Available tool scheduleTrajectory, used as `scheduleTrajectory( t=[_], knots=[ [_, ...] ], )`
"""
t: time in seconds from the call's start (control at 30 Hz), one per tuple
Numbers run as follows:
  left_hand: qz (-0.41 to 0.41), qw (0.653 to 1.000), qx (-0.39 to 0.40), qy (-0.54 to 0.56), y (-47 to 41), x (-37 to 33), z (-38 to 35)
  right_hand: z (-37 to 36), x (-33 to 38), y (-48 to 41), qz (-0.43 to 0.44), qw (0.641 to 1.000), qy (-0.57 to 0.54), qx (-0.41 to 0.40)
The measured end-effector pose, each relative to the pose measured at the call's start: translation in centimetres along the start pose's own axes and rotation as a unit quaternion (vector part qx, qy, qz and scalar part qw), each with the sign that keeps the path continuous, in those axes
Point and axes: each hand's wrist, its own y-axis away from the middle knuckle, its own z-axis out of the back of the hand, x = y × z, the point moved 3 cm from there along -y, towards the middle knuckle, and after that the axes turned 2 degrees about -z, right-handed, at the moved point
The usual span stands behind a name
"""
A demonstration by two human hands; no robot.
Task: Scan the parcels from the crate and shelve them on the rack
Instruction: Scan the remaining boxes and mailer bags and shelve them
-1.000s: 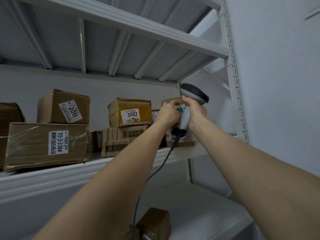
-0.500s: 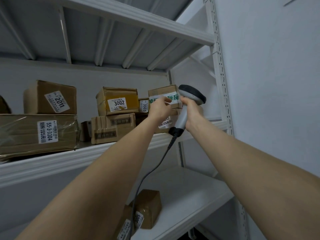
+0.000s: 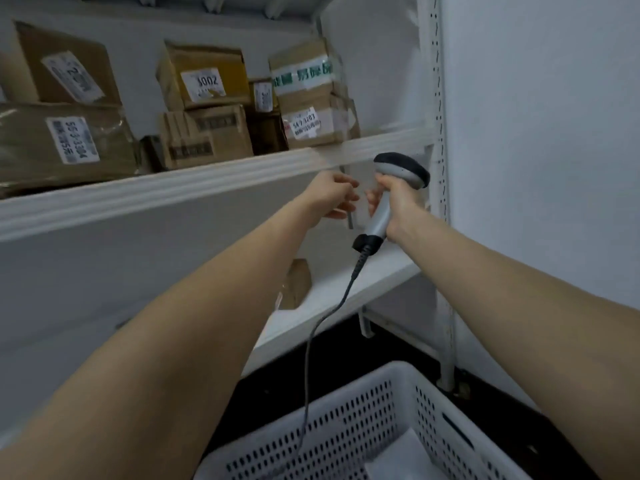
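Below the shelved parcel [image 3: 306, 98], right fingers [image 3: 374, 203] grip the scanner [image 3: 401, 168]; left fingers [image 3: 343, 213] loose, empty.

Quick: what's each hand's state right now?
Left hand: open, loosely curled, empty.
Right hand: closed round the scanner.

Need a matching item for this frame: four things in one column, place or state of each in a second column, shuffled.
Things
1. scanner
2. crate
3. box with green tape
4. left hand

Place or state
A. holds nothing, just under the edge of the upper shelf
B. right end of the upper shelf, top of a stack
C. white, perforated, lowest in view
D. held by its handle in the right hand

Pairs: 1-D, 2-C, 3-B, 4-A
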Motion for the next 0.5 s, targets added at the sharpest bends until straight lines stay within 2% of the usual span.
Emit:
scheduleTrajectory(
  t=[0.2, 0.27, 0.4, 0.5],
  knots=[
    [0.114, 0.988, 0.104, 0.028, 6.4, 9.9, -7.5, 8.8, -10.6, 2.6, -0.122, 0.989, 0.011, -0.083],
    [0.158, 0.979, 0.123, 0.036, 8.1, 14.0, -10.2, 11.5, -14.6, 3.2, -0.172, 0.979, 0.008, -0.113],
    [0.216, 0.966, 0.142, 0.027, 10.6, 20.2, -13.2, 14.7, -20.4, 4.0, -0.253, 0.96, 0.002, -0.116],
    [0.267, 0.95, 0.16, 0.024, 12.3, 25.8, -16.1, 17.8, -25.2, 3.6, -0.306, 0.939, 0.059, -0.144]
  ],
)
